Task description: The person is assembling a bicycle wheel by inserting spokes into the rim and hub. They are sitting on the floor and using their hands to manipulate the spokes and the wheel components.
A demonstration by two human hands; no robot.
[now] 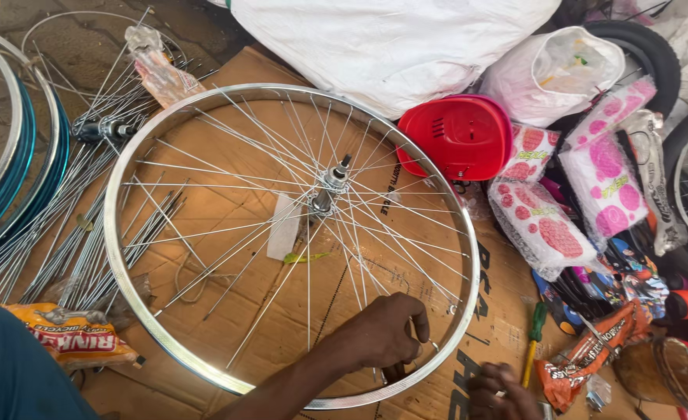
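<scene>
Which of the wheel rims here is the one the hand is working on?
The big silver spoked rim lying flat on the cardboard at centre; the left hand rests inside its near edge. The blue-edged rims stacked at far left are untouched.

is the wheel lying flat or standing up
Lying flat. The wheel's rim rests on the cardboard, hub pointing up, while the left hand works inside it.

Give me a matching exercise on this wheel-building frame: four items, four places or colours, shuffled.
Items:
1. wheel hub
2. plastic tub
3. screwdriver
4. loose spokes

Descriptions:
A. red, right of the rim
B. centre of the wheel rim
C. green and yellow handle, beside the right hand
D. piled left of the rim

Pairs: 1-B, 2-A, 3-C, 4-D
</scene>
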